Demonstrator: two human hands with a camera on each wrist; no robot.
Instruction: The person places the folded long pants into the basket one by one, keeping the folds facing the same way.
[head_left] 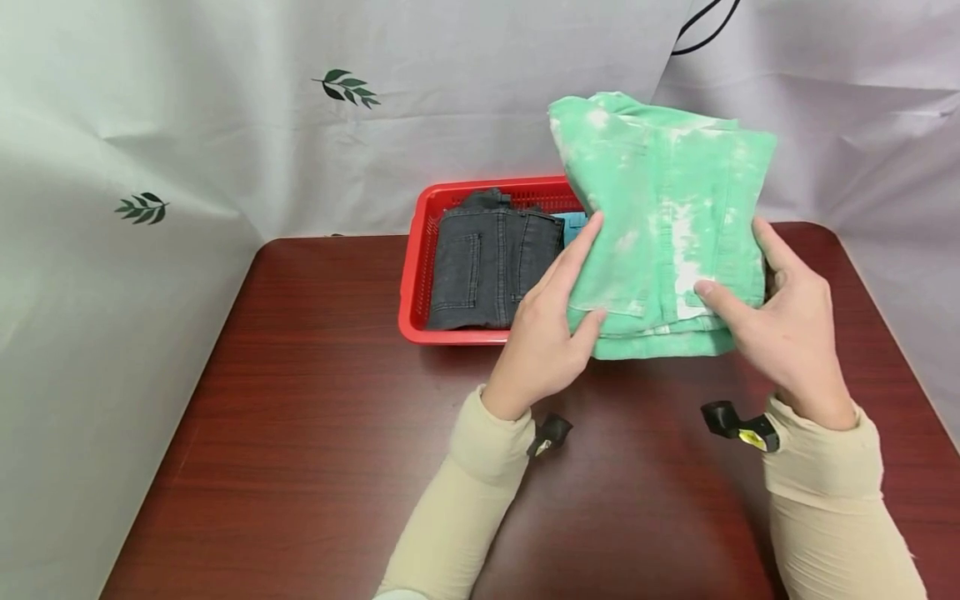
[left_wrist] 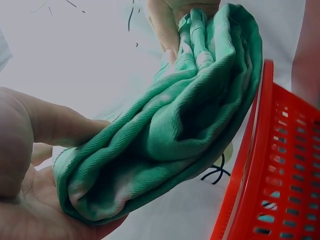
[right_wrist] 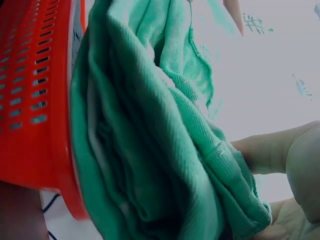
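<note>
Both hands hold a folded pair of green and white tie-dyed jeans (head_left: pixel 667 217), raised in front of the right part of a red basket (head_left: pixel 408 287). My left hand (head_left: pixel 543 329) grips the left edge, thumb on the near face and fingers along the side. On the opposite edge, my right hand (head_left: pixel 795 312) has its thumb pressed on the front and its other fingers partly hidden behind. In the left wrist view, the folded layers (left_wrist: pixel 165 120) lie between thumb and fingers. The right wrist view shows thick folds (right_wrist: pixel 155 135) close beside the basket's wall (right_wrist: pixel 37 90).
Folded dark grey jeans (head_left: pixel 487 267) lie in the basket's left part. A bit of light blue cloth (head_left: pixel 572 222) shows beside them, mostly hidden by the green jeans. Under the basket is a dark red-brown table (head_left: pixel 315 400), with a white curtain (head_left: pixel 262 100) behind it.
</note>
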